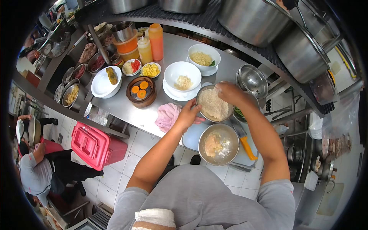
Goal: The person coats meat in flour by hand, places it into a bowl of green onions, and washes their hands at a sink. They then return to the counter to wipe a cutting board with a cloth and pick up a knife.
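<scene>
My left hand (188, 116) grips the left side of a metal bowl (199, 100) filled with pale breadcrumbs (214, 104). Over the far right part of the crumbs is my right hand (230, 94), its fingers drawn together; whatever they hold is hidden. Nearer my body stands a second metal bowl (201, 147), with a pale pinkish mass and white powder inside. A knife with a yellow handle (248, 148) lies to its right on a cutting board (242, 156). Beside my left hand is a crumpled pink cloth (168, 116).
White bowls of chopped garlic (183, 82) and noodles (203, 58) stand behind. Carrot slices (143, 85) sit on a round wooden container. Sauce bottles (156, 42) are farther back. Large pots (253, 21) line the overhead shelf. A pink bin (90, 149) and another person (36, 172) are at left.
</scene>
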A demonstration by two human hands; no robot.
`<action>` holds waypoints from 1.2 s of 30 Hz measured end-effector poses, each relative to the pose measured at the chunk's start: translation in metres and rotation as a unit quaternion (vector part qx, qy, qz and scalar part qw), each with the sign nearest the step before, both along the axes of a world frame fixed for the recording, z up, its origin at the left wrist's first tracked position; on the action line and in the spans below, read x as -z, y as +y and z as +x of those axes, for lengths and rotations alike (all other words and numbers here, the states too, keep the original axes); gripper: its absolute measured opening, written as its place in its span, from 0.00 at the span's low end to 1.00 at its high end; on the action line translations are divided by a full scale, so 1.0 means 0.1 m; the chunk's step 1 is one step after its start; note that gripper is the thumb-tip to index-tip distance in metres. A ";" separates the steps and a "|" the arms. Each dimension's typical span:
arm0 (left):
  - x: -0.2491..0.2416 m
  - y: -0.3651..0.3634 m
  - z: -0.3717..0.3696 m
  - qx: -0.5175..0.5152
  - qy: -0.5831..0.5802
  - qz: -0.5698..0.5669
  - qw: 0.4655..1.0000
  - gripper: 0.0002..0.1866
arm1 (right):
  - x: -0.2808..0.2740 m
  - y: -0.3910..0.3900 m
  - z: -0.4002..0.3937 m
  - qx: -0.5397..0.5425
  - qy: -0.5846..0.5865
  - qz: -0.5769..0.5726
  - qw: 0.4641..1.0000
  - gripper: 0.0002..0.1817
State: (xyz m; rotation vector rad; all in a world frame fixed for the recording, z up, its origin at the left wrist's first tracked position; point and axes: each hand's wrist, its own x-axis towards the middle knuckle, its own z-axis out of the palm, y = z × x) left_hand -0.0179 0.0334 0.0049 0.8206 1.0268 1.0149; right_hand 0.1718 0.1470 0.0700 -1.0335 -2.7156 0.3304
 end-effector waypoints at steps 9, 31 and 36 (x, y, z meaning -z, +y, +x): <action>0.01 -0.04 0.02 -0.012 0.012 -0.019 1.000 0.32 | 0.46 0.05 -0.08 0.066 -0.128 -0.128 0.981 0.17; 0.04 0.01 0.13 -0.028 -0.037 -0.025 0.999 0.25 | 0.37 -0.46 -0.20 0.100 -0.140 -0.166 0.971 0.17; 0.03 0.00 0.11 -0.035 -0.024 -0.028 0.999 0.26 | -0.06 -0.17 0.08 0.133 -0.022 -0.183 0.974 0.14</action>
